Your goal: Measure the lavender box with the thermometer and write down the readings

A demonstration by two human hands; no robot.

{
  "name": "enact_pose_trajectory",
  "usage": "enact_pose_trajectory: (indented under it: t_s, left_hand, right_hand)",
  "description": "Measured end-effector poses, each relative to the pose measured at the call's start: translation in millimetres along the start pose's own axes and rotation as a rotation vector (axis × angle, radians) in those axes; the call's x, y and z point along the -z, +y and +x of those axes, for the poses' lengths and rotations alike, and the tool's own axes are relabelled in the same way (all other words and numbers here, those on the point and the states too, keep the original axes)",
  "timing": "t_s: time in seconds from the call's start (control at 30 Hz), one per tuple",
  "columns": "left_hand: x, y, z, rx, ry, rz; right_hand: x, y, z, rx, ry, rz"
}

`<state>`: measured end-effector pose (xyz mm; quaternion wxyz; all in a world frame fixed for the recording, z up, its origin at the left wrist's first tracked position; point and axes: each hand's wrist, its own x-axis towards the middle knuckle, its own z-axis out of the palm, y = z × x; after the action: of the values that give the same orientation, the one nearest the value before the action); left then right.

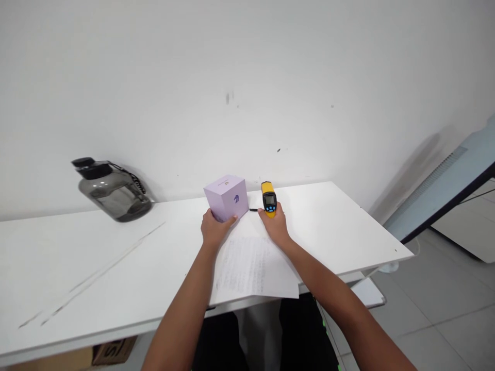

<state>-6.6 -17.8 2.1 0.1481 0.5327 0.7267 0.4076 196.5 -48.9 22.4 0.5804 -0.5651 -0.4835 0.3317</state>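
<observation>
My left hand [215, 226] grips the lower front of a lilac cardboard box [226, 198], its thumb along the front bottom edge. A dark blue emblem marks the box's right face. In my right hand [277, 224] is a yellow and black infrared thermometer [269, 198], its small screen and blue buttons turned toward me. The fingers wrap around its handle. Between the two hands a black pen [253, 209] shows, partly hidden by my right thumb. Below both hands lies a sheet of paper with writing [251, 265], reaching over the table's front edge.
A grey transparent water bottle [116, 190] with a black cap and strap leans at the left by the wall. The white table [328, 221] ends at the right. Beyond it a pale blue-grey panel [436, 180] leans on the wall. Under the table is a cardboard box [114, 351].
</observation>
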Motion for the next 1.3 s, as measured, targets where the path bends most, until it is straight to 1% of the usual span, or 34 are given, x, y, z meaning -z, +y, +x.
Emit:
enact_pose_trajectory:
  t_s: [0.23, 0.47, 0.57, 0.7, 0.8, 0.87, 0.93, 1.03, 1.07, 1.1, 1.13, 1.2, 1.23, 1.3]
  left_hand:
    - [1, 3, -1, 0.006, 0.0, 0.012]
    - [0, 2, 2, 0.026, 0.006, 0.03]
    - [1, 4, 2, 0.049, 0.032, 0.034]
    - [1, 8, -1, 0.118, 0.09, 0.115]
    - [-1, 9, -4, 0.168, 0.108, 0.15]
    - [-3, 10, -6, 0.172, 0.118, 0.153]
    - [-4, 10, -9, 0.103, 0.194, 0.151]
    - [-4, 13, -16, -0.154, 0.362, 0.119]
    - [-4, 15, -19, -0.242, 0.376, 0.088]
    - [-5, 17, -23, -0.318, 0.354, 0.045]
    - [-6, 19, -27, -0.394, 0.288, -0.006]
    - [-10, 24, -35, -0.523, 0.094, -0.113]
    - [-13, 27, -38, -0.561, 0.007, -0.15]
    - [-20, 32, -44, -0.584, -0.109, -0.184]
  right_hand:
    - [-1, 2, -1, 0.041, -0.001, -0.014]
    - [0, 3, -2, 0.022, -0.029, -0.015]
    - [0, 4, -2, 0.019, -0.068, 0.013]
    - [-5, 10, -1, 0.034, -0.155, 0.058]
    - [-9, 16, 0, 0.022, -0.192, 0.053]
    - [-11, 18, 0, 0.022, -0.199, 0.03]
    - [-11, 20, 0, 0.041, -0.193, 0.005]
    - [-10, 20, -1, 0.083, -0.167, -0.026]
    - [-10, 20, -1, 0.106, -0.158, -0.036]
    - [-9, 19, -2, 0.136, -0.154, -0.047]
    - [-9, 19, -3, 0.174, -0.156, -0.058]
    - [-8, 19, -5, 0.261, -0.199, -0.075]
    - [-8, 19, -6, 0.304, -0.231, -0.078]
    - [-8, 20, -7, 0.374, -0.286, -0.089]
